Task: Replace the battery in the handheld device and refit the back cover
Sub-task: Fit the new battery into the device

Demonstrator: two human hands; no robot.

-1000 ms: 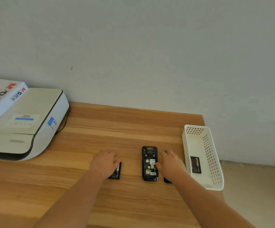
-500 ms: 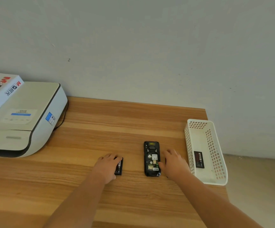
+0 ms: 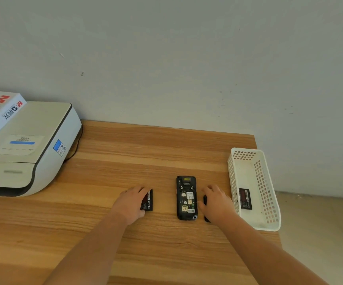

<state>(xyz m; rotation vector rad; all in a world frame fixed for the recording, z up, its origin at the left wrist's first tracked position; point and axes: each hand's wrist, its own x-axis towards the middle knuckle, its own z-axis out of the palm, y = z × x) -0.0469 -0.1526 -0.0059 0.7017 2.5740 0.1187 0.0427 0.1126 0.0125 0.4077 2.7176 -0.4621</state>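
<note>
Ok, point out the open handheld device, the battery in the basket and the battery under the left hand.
handheld device [image 3: 186,198], head view, open battery bay.
battery in the basket [image 3: 245,198], head view, label face.
battery under the left hand [image 3: 148,200], head view, uncovered right edge.

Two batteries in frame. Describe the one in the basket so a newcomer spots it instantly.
Find the white perforated basket at the wooden table's right edge. The battery lies flat on its floor: black with a red label. The other battery sits on bare wood under the left hand.
</note>
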